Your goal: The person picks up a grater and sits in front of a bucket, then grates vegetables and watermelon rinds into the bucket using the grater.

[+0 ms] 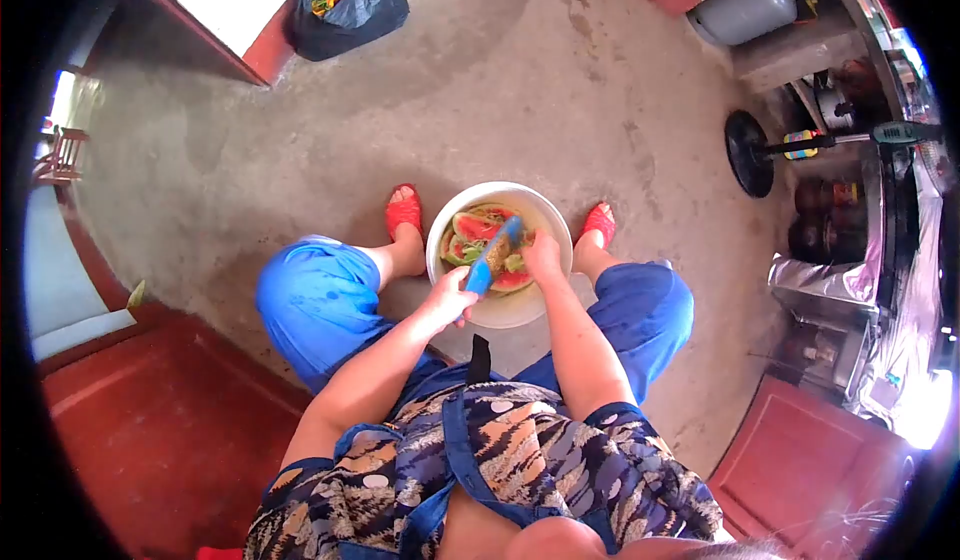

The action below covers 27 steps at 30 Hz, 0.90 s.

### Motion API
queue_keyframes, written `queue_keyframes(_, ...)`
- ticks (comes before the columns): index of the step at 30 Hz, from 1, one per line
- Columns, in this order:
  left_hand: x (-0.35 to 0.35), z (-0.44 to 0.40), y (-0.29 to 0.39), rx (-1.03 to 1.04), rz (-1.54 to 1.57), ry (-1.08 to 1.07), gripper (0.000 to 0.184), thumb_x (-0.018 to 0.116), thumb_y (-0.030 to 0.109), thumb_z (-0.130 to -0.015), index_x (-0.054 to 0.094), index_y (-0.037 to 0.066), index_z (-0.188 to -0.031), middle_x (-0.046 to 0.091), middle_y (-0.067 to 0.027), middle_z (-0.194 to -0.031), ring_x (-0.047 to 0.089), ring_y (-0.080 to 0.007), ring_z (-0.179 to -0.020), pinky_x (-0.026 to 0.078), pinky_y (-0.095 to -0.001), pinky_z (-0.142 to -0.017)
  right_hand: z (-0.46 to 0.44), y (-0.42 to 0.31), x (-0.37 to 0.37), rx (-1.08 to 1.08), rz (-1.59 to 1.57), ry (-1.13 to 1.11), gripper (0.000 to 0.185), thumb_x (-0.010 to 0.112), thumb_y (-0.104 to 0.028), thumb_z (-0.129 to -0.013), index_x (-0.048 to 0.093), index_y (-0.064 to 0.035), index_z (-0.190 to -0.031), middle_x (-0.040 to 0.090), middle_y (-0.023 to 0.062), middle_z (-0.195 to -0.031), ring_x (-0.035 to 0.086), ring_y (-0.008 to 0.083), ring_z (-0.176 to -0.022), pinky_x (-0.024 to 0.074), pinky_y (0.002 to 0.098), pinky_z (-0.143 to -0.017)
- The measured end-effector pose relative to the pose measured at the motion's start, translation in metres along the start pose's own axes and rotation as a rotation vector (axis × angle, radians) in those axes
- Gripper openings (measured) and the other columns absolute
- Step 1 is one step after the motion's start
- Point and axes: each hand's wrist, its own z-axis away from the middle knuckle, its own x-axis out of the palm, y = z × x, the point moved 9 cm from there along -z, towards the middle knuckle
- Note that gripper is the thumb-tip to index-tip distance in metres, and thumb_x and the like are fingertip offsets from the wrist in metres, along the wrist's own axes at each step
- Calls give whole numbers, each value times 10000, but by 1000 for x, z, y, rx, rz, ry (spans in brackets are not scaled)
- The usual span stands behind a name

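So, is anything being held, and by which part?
The left hand grips a blue tool by its end nearest the body. The right hand is at the basin; whether it holds anything cannot be told.

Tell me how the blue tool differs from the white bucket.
The tool is blue; the bucket is white. The tool is long and narrow, while the bucket is round and wider. The left hand grips the tool, whereas the bucket holds watermelon pieces.

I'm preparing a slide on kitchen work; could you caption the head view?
Left hand gripping a blue tool, right hand over a white bucket holding watermelon pieces.
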Motion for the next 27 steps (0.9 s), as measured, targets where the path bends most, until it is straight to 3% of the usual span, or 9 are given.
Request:
queue_keyframes(3,-13,-6,-8,-60,120,86,392,485,-3,-738,442,22,-1127,579,-104,-789,475,-120,-426,381,-255,-312,9,-22,-25,-8,-224,51,198,558,-63,-720,555,-4,-909,602,218,-783,605,356,-753,489,406,-664)
queue_keyframes(5,-14,-8,-9,-99,175,90,397,473,-17,-739,433,13,-1133,577,-115,-783,486,-130,-448,388,-264,-311,19,-31,-8,234,-724,-314,199,599,-84,-698,557,8,-869,605,191,-765,613,308,-739,483,367,-650)
queue_keyframes(8,-11,-6,-7,-97,241,57,386,480,-13,-747,430,12,-1129,576,-121,-782,492,-133,-469,397,-274,-319,24,-46,-5,90,-641,-317,202,604,-56,-680,549,11,-862,606,168,-747,609,276,-733,473,354,-662)
queue_keyframes(11,-13,-5,-10,-95,317,56,340,483,-6,-754,443,13,-1091,578,-122,-784,493,-134,-475,402,-278,-325,42,-81,-26,-365,-244,3,220,613,-18,-644,563,-14,-858,568,155,-826,559,313,-826,457,370,-723)
queue_keyframes(17,-13,-4,-11,-140,322,29,265,478,19,-787,451,25,-1051,585,-124,-815,492,-129,-489,412,-269,-351,59,-98,-27,-491,-167,-70,199,631,-38,-651,561,-22,-836,525,156,-824,529,347,-829,449,401,-733)
queue_keyframes(27,-7,6,-6,-148,248,-27,258,484,28,-776,462,9,-1032,597,-128,-806,498,-122,-484,417,-266,-355,61,-88,-25,-437,-137,-91,148,615,-76,-688,575,-22,-820,544,154,-856,547,329,-813,456,381,-737)
